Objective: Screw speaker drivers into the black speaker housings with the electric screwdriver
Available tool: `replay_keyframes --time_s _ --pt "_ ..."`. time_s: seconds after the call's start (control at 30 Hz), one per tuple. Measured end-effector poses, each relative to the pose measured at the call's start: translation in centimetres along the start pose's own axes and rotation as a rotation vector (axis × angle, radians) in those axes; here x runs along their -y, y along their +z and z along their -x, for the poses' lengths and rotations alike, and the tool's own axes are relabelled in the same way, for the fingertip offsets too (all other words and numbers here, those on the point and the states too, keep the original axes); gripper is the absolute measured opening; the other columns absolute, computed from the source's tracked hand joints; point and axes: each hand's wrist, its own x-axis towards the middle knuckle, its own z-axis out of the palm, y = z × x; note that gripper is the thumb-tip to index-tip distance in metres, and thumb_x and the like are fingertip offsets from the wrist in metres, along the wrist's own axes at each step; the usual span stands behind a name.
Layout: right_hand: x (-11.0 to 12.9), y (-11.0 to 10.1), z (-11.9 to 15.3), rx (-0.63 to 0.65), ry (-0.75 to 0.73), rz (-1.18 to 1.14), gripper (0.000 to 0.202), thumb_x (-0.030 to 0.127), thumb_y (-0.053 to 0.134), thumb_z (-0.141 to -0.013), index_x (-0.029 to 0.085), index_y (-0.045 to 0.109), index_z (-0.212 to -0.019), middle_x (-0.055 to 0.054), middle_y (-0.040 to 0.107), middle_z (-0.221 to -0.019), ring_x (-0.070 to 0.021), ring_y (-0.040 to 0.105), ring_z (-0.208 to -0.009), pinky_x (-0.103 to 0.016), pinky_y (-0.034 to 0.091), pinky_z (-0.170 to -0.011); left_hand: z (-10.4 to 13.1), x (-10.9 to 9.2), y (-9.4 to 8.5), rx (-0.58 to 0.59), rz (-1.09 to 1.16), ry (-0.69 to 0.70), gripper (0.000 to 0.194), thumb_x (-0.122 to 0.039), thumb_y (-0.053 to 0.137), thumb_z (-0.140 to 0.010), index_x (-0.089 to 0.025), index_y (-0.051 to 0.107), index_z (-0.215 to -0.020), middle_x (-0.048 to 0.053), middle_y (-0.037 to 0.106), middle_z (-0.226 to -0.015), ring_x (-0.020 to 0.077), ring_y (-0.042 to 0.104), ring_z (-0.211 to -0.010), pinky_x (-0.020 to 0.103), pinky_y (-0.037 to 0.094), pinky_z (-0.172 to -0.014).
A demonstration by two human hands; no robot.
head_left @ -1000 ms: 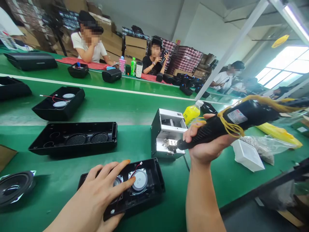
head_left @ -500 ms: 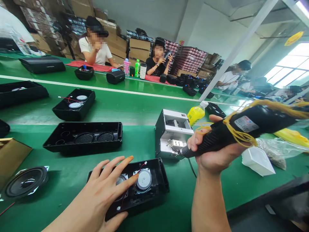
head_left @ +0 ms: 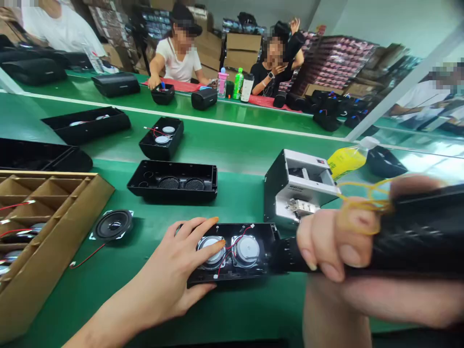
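Note:
A black speaker housing lies open side up on the bench in front of me. Two round speaker drivers with red wires sit inside it. My left hand spans the housing's left end, thumb at the near edge and fingers across the far side and the left driver. In my right hand is a black electric screwdriver with yellow cord around it, blurred by motion. Its nose points left over the housing's right end; the bit's tip cannot be made out.
A screw feeder stands behind the housing, beside a yellow bottle. Another open housing lies further back. At left are a loose driver and a divided cardboard box. Co-workers sit across the bench.
My right hand has brought the screwdriver from the feeder down and toward the housing's right end. The left hand stays on the housing. The view has turned left, showing more of the cardboard box.

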Motion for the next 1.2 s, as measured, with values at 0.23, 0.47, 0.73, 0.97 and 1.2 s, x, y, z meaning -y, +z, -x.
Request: replay_keyframes --time_s 0.23,0.47,0.73,0.97,1.2 --pt "-5.7 3.8 2.0 0.042 0.068 -0.24 0.049 0.069 0.089 -0.091 0.028 0.088 -0.117 0.002 0.075 -0.073 -0.0127 0.059 -0.04 -0.023 0.052 -0.036 -0.6 -0.2 -0.4 0.054 0.056 -0.026 0.06 -0.028 0.081 -0.087 -0.033 0.07 -0.146 0.013 0.052 -0.176 0.043 0.052 -0.152 0.071 0.045 -0.119" --pt "-6.9 3.3 2.5 0.067 0.138 -0.27 0.053 0.071 0.092 -0.086 0.031 0.088 -0.119 0.003 0.074 -0.075 -0.013 0.059 -0.041 -0.024 0.054 -0.038 -0.8 -0.6 -0.7 0.053 0.048 -0.032 0.056 -0.03 0.081 -0.088 -0.031 0.073 -0.143 0.014 0.053 -0.175 0.0439 0.052 -0.152 0.07 0.045 -0.119" --pt "-7.8 3.7 2.4 0.082 0.117 -0.223 0.057 0.078 0.088 -0.086 0.032 0.088 -0.12 0.003 0.072 -0.07 -0.0127 0.053 -0.037 -0.025 0.051 -0.037 -0.7 -0.4 -0.8 0.073 0.059 -0.031 0.059 -0.032 0.083 -0.087 -0.031 0.071 -0.145 0.012 0.052 -0.177 0.0433 0.051 -0.153 0.071 0.043 -0.121" --pt "-8.4 3.7 2.7 0.097 0.116 -0.222 0.057 0.075 0.089 -0.087 0.031 0.087 -0.122 0.003 0.074 -0.073 -0.0134 0.056 -0.038 -0.025 0.052 -0.037 -0.7 -0.5 -0.7 0.08 0.053 -0.032 0.063 -0.035 0.083 -0.089 -0.034 0.068 -0.151 0.01 0.048 -0.18 0.0426 0.048 -0.155 0.068 0.041 -0.123" --pt "-8.6 3.9 3.7 0.2 0.093 -0.213 0.051 0.072 0.088 -0.091 0.029 0.088 -0.119 0.001 0.075 -0.081 -0.0128 0.059 -0.038 -0.024 0.05 -0.035 -0.7 -0.6 -1.1 0.092 0.034 0.002 0.058 -0.039 0.081 -0.094 -0.032 0.069 -0.15 0.014 0.052 -0.174 0.044 0.051 -0.15 0.071 0.042 -0.118"
